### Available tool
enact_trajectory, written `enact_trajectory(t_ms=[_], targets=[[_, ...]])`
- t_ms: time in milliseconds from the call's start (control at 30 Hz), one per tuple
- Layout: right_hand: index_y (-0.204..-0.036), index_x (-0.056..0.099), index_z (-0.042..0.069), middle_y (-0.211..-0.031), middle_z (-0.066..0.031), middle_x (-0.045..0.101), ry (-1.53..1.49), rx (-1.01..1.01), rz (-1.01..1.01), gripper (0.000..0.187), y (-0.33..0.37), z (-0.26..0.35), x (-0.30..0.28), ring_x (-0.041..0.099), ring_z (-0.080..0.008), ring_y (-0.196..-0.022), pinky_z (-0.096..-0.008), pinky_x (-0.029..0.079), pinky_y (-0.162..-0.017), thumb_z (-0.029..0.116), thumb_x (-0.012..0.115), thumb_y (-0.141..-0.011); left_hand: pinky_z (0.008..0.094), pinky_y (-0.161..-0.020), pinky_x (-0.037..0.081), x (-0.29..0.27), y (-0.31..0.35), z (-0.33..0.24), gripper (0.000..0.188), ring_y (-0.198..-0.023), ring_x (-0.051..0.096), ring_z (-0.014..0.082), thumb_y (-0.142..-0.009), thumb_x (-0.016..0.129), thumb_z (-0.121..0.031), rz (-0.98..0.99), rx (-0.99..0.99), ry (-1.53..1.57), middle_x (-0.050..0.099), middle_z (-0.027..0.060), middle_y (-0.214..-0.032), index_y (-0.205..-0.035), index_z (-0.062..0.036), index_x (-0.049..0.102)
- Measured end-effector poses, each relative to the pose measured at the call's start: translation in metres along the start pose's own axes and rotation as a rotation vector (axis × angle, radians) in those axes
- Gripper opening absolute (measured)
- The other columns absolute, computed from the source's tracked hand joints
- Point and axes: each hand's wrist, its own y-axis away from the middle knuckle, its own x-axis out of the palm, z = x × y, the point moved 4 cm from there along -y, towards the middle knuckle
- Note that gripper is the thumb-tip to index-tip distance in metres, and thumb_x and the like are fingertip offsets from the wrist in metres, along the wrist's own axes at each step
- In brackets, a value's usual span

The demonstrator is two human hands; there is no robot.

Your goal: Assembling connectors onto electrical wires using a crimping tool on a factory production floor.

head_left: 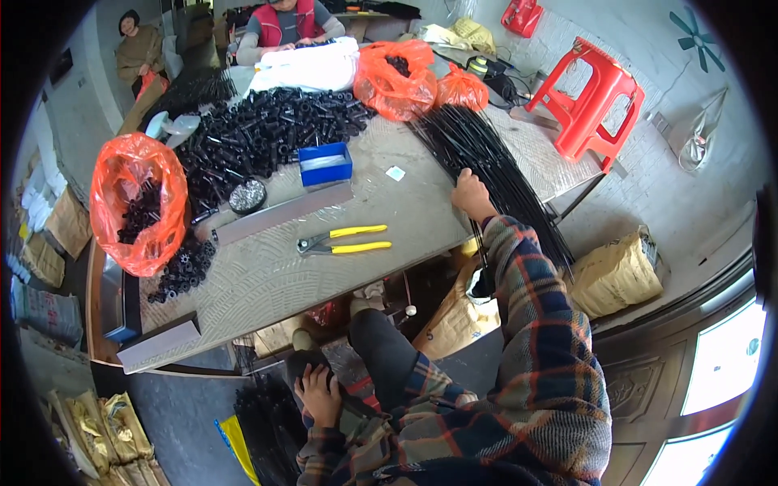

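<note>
My right hand (472, 196) is closed at the near-left edge of a long bundle of thin black rods (506, 166). One or more rods run down from under that fist past the table edge; how many it grips is hidden. My left hand (318, 395) lies on my knee with its fingers spread, holding nothing. Yellow-handled pliers (344, 240) rest on the table to the left of the rods. Beyond them are a long grey metal strip (284, 214), a blue box (325, 164) with pale contents and a round dish of small shiny pieces (247, 197).
A heap of black tubular parts (267, 134) covers the table's far left. Orange bags (138, 202) stand at the left and back. A red stool (587, 105) sits at the right. Sacks (620, 275) stand below. Across the table is a person in a red vest (284, 24); another stands behind.
</note>
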Motion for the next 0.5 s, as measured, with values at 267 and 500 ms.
enact_trajectory(t_ms=[267,500], targets=[[-0.096,0.047,-0.009,-0.083,-0.0274,0.061,-0.127,-0.041,0.003,0.037,0.008,0.008,-0.009,0.062,-0.0400,-0.080,-0.0431,0.051,-0.074,0.022,0.055,-0.079,0.0470,-0.101,0.022,-0.001,-0.001,-0.001,0.020,-0.117,0.044,0.0255,-0.078,0.059,-0.020,-0.052,0.008,0.049,0.062,0.0061,-0.105,-0.091,-0.0069,0.065],[-0.082,0.052,-0.008,-0.061,-0.0172,0.057,-0.489,-0.106,0.065,0.026,0.018,0.030,-0.021,0.055,-0.0239,-0.044,-0.0345,0.042,-0.041,0.018,0.054,-0.081,0.0469,-0.101,0.022,0.000,0.000,0.003,0.018,-0.117,0.045,0.0250,-0.078,0.059,-0.019,-0.061,0.012,0.052,0.062,0.0051,-0.104,-0.090,-0.0083,0.066]])
